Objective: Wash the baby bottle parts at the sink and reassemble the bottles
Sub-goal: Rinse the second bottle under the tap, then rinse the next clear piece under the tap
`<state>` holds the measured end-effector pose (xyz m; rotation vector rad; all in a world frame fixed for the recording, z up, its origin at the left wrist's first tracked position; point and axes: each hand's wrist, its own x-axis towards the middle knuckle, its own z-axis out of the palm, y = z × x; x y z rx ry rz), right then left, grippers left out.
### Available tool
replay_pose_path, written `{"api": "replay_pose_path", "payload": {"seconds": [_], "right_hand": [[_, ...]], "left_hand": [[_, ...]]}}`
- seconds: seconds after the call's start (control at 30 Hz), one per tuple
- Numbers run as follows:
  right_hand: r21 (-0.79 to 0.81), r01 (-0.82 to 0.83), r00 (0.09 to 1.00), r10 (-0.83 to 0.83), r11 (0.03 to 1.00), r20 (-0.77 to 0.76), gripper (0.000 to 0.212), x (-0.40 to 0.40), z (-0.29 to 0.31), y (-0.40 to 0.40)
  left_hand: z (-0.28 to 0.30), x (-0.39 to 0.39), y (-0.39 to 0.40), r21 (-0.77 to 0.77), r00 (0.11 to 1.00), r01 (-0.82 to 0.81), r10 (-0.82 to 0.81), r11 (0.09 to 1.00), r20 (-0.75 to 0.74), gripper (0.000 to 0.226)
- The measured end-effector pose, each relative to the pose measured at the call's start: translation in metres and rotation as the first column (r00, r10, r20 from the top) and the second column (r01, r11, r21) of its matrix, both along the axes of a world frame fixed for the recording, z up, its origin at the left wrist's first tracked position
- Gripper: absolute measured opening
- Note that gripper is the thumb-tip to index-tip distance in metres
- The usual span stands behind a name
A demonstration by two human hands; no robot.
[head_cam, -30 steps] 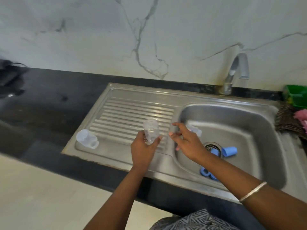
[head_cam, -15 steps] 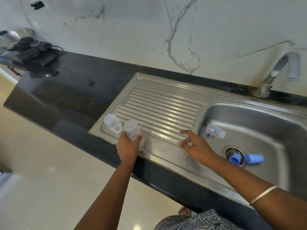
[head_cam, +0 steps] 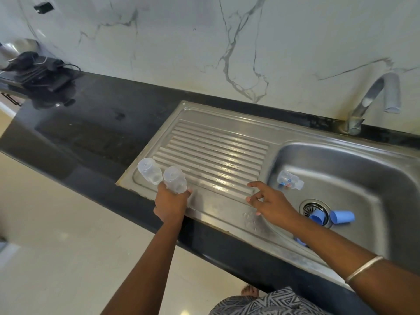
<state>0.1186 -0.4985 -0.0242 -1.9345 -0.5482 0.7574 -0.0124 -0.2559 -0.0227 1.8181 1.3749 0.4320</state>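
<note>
Fingers of left hand (head_cam: 170,202) grasp clear bottle (head_cam: 175,183) beside second bottle (head_cam: 150,171); right hand (head_cam: 270,202) spread, released.

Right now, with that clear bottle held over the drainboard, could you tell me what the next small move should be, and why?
Probably let go of it: the left hand grips the clear bottle upside down on the drainboard, beside another inverted bottle. The right hand holds nothing, and a third bottle lies in the sink basin.
</note>
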Motion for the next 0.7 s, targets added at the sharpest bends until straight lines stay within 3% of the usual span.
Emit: {"api": "replay_pose_path", "payload": {"seconds": [0.1,0.2,0.33,0.53,0.7], "right_hand": [[0.0,0.006,1.0,-0.006,1.0,-0.008,0.034,0.001,0.0,0.0],[-0.009,0.011,1.0,-0.011,1.0,-0.008,0.032,0.004,-0.002,-0.001],[-0.02,0.013,1.0,-0.013,1.0,-0.015,0.035,0.008,-0.007,-0.005],[-0.067,0.075,0.997,-0.075,0.995,-0.005,0.026,0.023,-0.023,-0.021],[-0.107,0.228,0.97,-0.216,0.968,0.108,0.016,0.047,-0.039,-0.04]], "left_hand": [[0.003,-0.005,-0.012,0.094,0.996,-0.081,0.076,0.992,0.054,0.069],[-0.001,-0.013,-0.032,0.196,0.993,-0.082,0.064,0.977,0.099,0.051],[-0.006,-0.016,-0.057,0.103,0.985,-0.127,0.114,0.986,0.131,0.044],[-0.011,0.004,-0.088,0.154,0.986,0.1,-0.119,0.983,0.116,0.032],[-0.01,0.049,-0.111,0.178,0.925,0.357,-0.373,0.917,0.07,0.025]]}}
